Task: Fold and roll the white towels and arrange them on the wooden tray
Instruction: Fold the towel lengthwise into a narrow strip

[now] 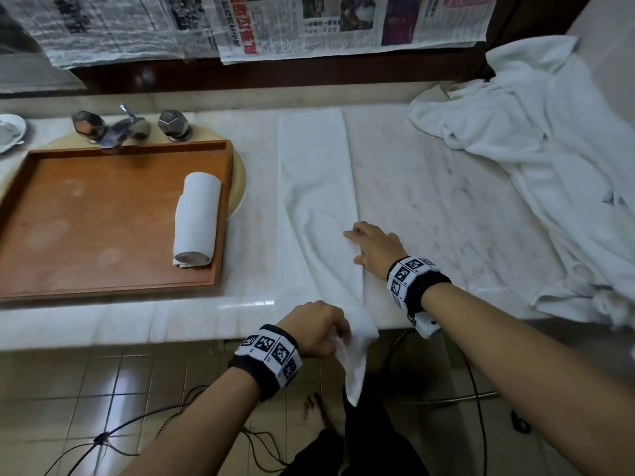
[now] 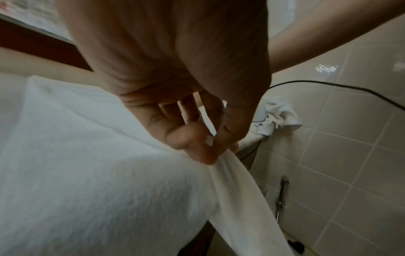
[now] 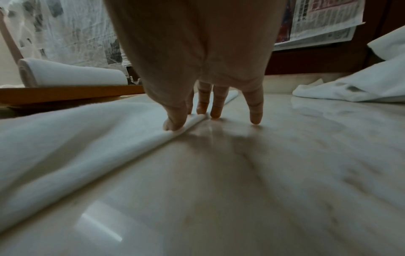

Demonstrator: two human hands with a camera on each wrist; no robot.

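The left hand (image 1: pixel 316 329) pinches the near end of a white towel (image 1: pixel 314 201) between thumb and curled fingers, just past the front edge of the table (image 1: pixel 429 187), so that a corner hangs toward the floor. The right hand (image 1: pixel 372 247) lies flat with straight fingers (image 3: pixel 255 110) spread, some pressing the towel's long right edge, the outer ones resting on bare stone beside it.

The step in hand looks like the fold: the towel lies in a long, narrow strip running away from the person, and the hands seem to be squaring its edge before rolling. The next move probably calls for pulling the hanging end taut, laying it flat, and smoothing out the soft ripples near the right hand (a roll started on wrinkles would likely come out lopsided).

The towel is soft, thick terry, limp enough to sag and crease. The table is pale polished marble, glossy and faintly veined, so cloth may slide on it.

To the left sits the wooden tray (image 1: pixel 51 297), a shallow orange-brown rectangle with a raised rim, over a basin below the tap (image 1: pixel 117 130). One rolled towel (image 1: pixel 196 218) already lies inside along its right wall, a firm cylinder. A rumpled heap of towels (image 1: pixel 536 139) waits at the far right.
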